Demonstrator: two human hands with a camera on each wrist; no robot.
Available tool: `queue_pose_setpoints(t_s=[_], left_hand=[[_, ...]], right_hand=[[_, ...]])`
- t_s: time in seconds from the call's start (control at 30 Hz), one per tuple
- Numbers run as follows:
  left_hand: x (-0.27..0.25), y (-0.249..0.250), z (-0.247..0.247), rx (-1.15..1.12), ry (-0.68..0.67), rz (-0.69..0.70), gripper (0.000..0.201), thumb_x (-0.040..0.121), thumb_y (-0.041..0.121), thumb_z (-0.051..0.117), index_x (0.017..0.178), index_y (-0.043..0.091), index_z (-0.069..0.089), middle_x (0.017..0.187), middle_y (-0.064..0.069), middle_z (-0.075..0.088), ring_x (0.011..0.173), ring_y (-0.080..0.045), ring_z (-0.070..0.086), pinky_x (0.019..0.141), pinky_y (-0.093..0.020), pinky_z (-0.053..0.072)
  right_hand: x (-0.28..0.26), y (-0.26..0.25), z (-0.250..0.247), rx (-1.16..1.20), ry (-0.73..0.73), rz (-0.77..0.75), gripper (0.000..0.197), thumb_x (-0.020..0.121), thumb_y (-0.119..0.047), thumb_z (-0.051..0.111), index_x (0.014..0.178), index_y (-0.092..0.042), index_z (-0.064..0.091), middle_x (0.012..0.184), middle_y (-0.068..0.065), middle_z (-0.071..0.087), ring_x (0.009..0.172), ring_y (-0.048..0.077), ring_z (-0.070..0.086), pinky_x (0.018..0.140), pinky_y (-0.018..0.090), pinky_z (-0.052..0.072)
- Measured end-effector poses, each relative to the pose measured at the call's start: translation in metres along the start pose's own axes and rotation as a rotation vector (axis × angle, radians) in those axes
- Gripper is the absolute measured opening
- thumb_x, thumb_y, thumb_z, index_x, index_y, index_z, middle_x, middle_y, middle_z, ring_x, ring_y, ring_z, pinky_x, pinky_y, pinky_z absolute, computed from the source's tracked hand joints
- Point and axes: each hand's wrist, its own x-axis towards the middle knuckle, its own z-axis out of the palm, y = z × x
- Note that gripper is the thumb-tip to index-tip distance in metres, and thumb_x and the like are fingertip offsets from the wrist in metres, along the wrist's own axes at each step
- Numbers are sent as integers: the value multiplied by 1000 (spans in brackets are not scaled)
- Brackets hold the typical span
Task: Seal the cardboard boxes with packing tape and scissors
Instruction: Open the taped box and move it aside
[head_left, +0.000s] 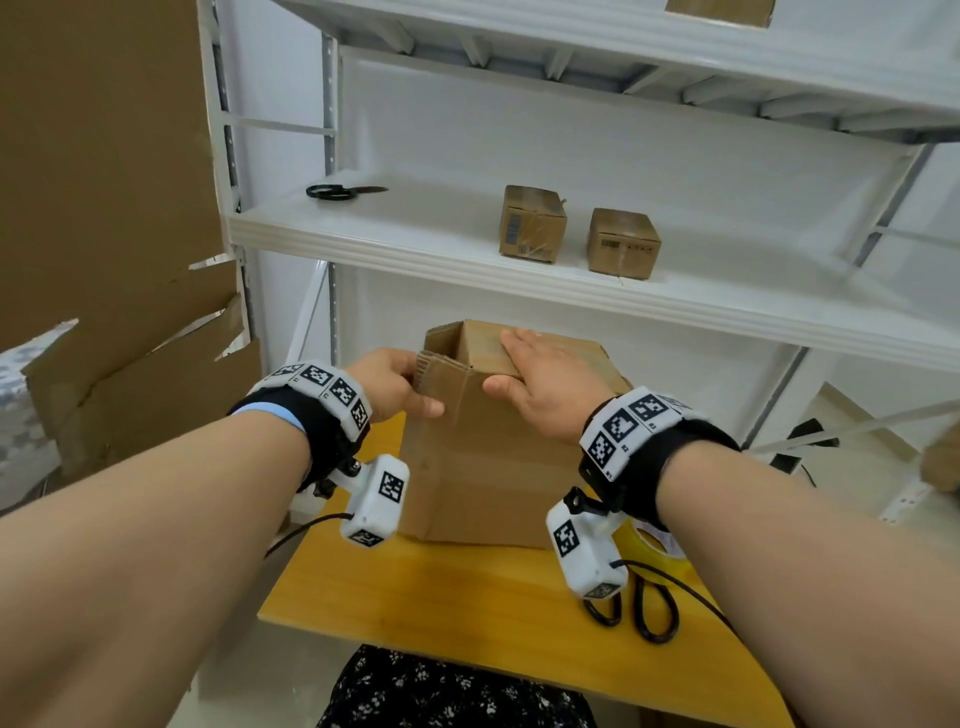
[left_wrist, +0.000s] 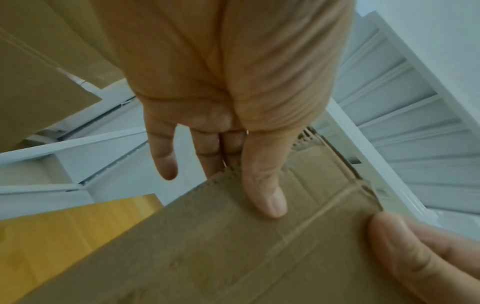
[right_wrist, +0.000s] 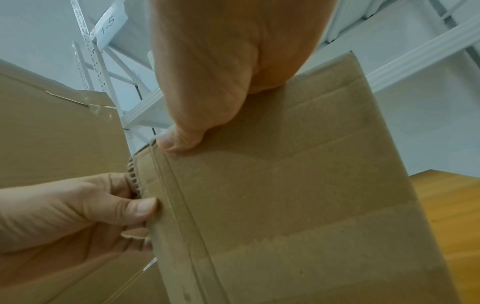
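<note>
Big box (head_left: 498, 447) stands on my wooden table (head_left: 467, 597), top still partly open at the left corner; my left hand (head_left: 387, 387) pinches the loose left flap (head_left: 441, 371) between thumb and fingers, I judge to fold it in; my right hand (head_left: 545, 387) lies flat, fingers straight, on the folded top flap, holding it down; box sits between both hands; tape roll (head_left: 652, 545) and scissors (head_left: 647, 608) lie near my right wrist; two small boxes (head_left: 576, 234) wait on the shelf (head_left: 415, 249).

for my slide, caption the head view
Left hand pinches a flap while right hand presses the top of the brown cardboard box on the yellow wooden table.
</note>
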Motion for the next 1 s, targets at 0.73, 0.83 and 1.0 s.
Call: queue_pose_setpoints(t_s=[0.73, 0.83, 1.0], left_hand=[[0, 60, 76, 751, -100, 133, 29, 97, 41, 51, 105, 19, 68, 98, -1, 67, 92, -20, 62, 81, -31, 49], [1, 43, 47, 831, 4, -26, 31, 97, 38, 48, 95, 15, 70, 91, -3, 68, 86, -20, 63, 78, -33, 52], [-2, 12, 7, 946, 116, -299, 17, 96, 26, 54, 91, 11, 60, 85, -5, 60, 76, -22, 56, 65, -27, 43]], right_hand=[[-17, 25, 6, 417, 46, 248, 28, 91, -9, 53, 104, -23, 74, 111, -1, 71, 98, 16, 62, 83, 26, 48], [-20, 21, 9, 330, -2, 199, 30, 93, -11, 49, 100, -22, 76, 103, -5, 68, 93, 15, 60, 80, 24, 45], [-13, -4, 13, 127, -100, 78, 46, 100, -51, 38, 75, -21, 63, 74, 0, 61, 73, 20, 60, 66, 32, 49]])
